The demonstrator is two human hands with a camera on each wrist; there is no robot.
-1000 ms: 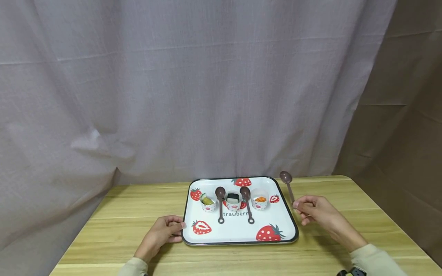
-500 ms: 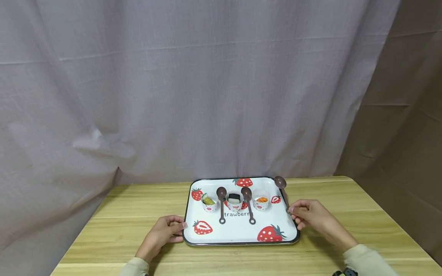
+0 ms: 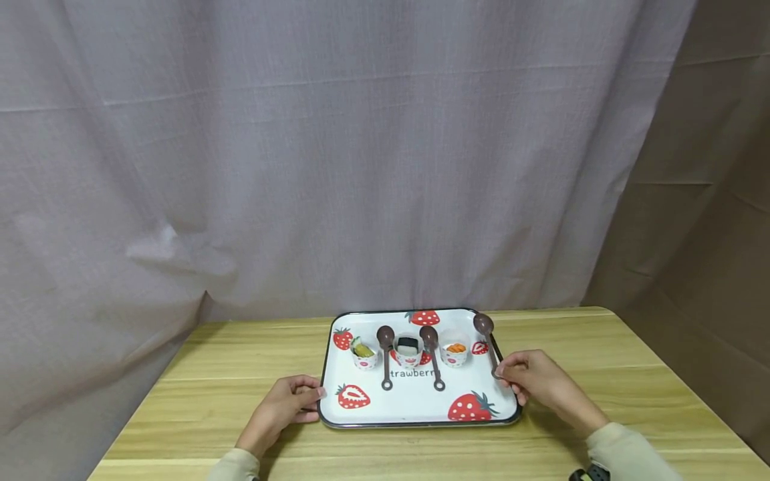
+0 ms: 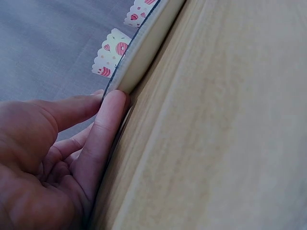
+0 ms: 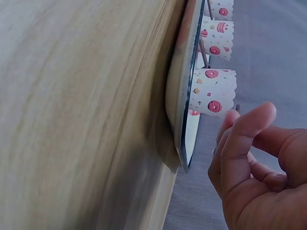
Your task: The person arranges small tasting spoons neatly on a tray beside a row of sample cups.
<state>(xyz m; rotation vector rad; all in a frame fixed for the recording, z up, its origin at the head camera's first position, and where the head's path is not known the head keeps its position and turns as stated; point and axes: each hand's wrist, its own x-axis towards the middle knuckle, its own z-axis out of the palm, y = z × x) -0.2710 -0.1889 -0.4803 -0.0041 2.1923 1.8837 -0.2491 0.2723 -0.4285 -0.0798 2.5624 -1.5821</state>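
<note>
A white strawberry-print tray (image 3: 409,407) with a dark rim lies on the table. My left hand (image 3: 283,409) holds its left edge, and in the left wrist view thumb and finger pinch the rim (image 4: 144,55). My right hand (image 3: 541,382) pinches the handle end of a brown spoon (image 3: 484,325) above the tray's right side, bowl pointing away. Three patterned paper cups stand in a row on the tray: one with green food (image 3: 364,361), one with a black-and-white piece (image 3: 409,361), one with orange pieces (image 3: 454,359). Two more brown spoons (image 3: 386,337) (image 3: 430,337) lie between the cups.
The wooden table (image 3: 210,387) extends to both sides of the tray. Behind it hangs a grey curtain (image 3: 385,167), with a browner cloth (image 3: 692,234) at the right. A dark watch (image 3: 592,473) sits at the right sleeve.
My right hand has carried the spoon leftward, from beside the tray to over its right side next to the orange-filled cup. The left hand stays at the tray's edge.
</note>
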